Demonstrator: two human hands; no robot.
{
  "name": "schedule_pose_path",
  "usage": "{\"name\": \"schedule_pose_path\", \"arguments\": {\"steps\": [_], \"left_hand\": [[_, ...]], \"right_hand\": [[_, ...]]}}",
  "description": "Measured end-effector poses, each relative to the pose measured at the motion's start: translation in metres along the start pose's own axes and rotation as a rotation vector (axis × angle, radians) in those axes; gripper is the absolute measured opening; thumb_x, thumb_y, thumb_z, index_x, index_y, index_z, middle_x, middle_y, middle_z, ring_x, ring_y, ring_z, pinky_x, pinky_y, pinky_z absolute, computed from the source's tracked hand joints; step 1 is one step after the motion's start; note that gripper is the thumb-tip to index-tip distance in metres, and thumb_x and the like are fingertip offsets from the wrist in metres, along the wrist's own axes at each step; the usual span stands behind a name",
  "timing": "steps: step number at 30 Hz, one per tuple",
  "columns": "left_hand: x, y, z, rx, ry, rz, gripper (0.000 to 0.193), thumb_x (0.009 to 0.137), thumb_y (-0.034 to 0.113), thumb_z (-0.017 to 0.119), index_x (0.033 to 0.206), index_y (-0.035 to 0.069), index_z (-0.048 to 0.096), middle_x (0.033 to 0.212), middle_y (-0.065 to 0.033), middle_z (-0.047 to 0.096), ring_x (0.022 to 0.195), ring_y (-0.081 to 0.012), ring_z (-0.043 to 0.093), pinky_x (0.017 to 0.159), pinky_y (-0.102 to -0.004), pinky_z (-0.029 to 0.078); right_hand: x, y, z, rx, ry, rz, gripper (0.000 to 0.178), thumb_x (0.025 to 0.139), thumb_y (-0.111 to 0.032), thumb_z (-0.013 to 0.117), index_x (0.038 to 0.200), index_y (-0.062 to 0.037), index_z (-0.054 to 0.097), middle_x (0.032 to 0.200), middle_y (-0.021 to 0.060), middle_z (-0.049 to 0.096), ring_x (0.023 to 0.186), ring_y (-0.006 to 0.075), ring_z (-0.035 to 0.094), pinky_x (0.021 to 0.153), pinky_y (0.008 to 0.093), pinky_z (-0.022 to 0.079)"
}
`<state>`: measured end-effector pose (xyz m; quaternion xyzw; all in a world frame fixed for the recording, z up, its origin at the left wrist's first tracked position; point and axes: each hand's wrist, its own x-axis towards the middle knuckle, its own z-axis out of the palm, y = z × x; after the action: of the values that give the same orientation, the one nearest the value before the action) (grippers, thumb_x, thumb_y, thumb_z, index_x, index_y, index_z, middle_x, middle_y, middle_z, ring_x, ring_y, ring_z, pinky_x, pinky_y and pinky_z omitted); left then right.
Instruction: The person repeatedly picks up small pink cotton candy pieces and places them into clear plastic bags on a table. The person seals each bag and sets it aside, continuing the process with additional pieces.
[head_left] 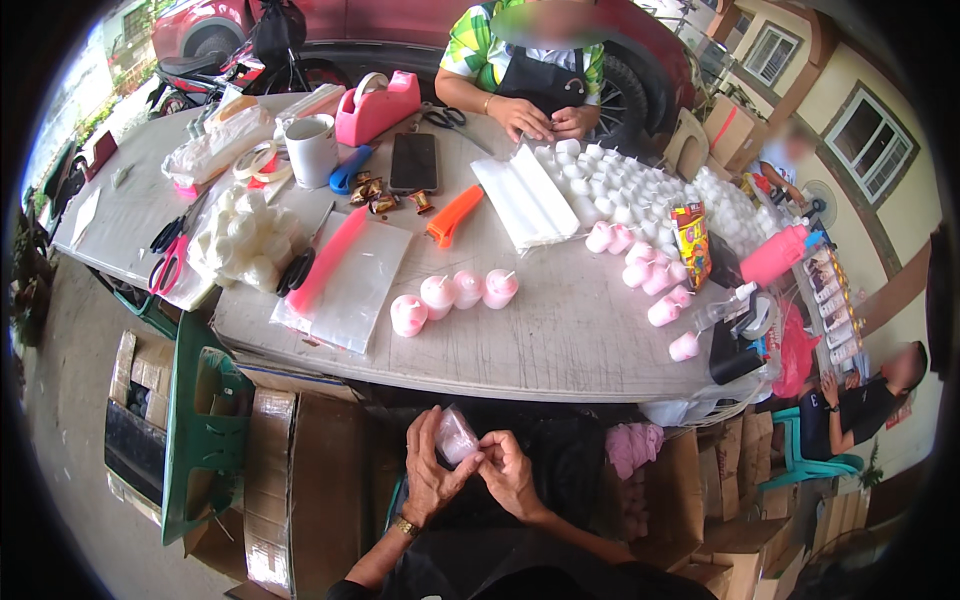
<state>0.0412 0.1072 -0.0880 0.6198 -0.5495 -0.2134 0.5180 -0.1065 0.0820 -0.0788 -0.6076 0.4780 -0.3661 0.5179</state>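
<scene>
Between my hands, just past the table's near edge, is a pale pink piece in shiny clear plastic, likely one of the candles. My left hand wraps its fingers around its left side. My right hand pinches the plastic at its lower right. On the table ahead stands a short row of small pink candles with white wicks. To their left, a long pink plastic strip lies on flat clear plastic bags. More pink candles stand at the right.
Many white candles cover the far right of the table. A co-worker sits across it. Nearby are an orange clip-like tool, a phone, scissors, a mug and a pink tape dispenser. Cardboard boxes flank me.
</scene>
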Motion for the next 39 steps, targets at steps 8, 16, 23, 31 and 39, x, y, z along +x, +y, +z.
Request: {"name": "schedule_pose_path", "arguments": {"steps": [8,16,23,31,39], "left_hand": [[0.013,0.000,-0.016,0.075,-0.099,-0.025,0.089,0.073,0.045,0.085,0.137,-0.002,0.046,0.131,-0.0249,0.052,0.118,-0.0412,0.055,0.097,-0.0467,0.050],[0.013,0.001,-0.018,0.078,-0.151,0.012,0.086,0.070,0.042,0.087,0.135,0.001,0.047,0.133,-0.0223,0.052,0.120,-0.0395,0.056,0.099,-0.0459,0.050],[0.012,0.002,-0.020,0.208,-0.171,0.131,0.090,0.067,0.033,0.090,0.138,0.004,0.043,0.136,-0.0219,0.049,0.120,-0.0406,0.056,0.098,-0.0456,0.052],[0.010,0.015,-0.025,0.091,-0.158,0.027,0.089,0.064,0.026,0.091,0.137,0.007,0.046,0.131,-0.0194,0.054,0.115,-0.0410,0.059,0.092,-0.0452,0.054],[0.038,0.066,-0.054,-0.416,-0.360,0.076,0.087,0.062,0.029,0.092,0.135,0.003,0.053,0.127,-0.0136,0.061,0.115,-0.0248,0.061,0.098,-0.0368,0.049]], "right_hand": [[0.004,0.006,0.007,-0.021,-0.001,-0.019,0.019,0.096,-0.008,0.068,0.105,-0.0032,0.052,0.082,0.0019,0.061,0.072,0.0049,0.058,0.063,0.0221,0.049],[0.005,0.029,0.000,0.114,-0.084,0.215,0.024,0.091,-0.010,0.073,0.099,-0.0038,0.051,0.070,0.0028,0.060,0.063,0.0076,0.058,0.055,0.0232,0.046],[0.006,0.046,-0.011,0.090,-0.185,0.143,0.026,0.089,-0.009,0.074,0.101,-0.0033,0.052,0.076,0.0036,0.063,0.065,0.0089,0.060,0.057,0.0244,0.049],[-0.005,0.014,-0.031,-0.250,-0.214,0.049,0.041,0.084,-0.007,0.075,0.120,-0.0027,0.055,0.089,0.0088,0.069,0.077,0.0143,0.066,0.070,0.0293,0.055],[-0.024,-0.052,-0.064,0.145,-0.280,-0.230,0.097,0.074,-0.030,0.089,0.149,-0.0014,0.034,0.147,0.0173,0.042,0.137,0.0284,0.043,0.113,0.0435,0.036]]}}
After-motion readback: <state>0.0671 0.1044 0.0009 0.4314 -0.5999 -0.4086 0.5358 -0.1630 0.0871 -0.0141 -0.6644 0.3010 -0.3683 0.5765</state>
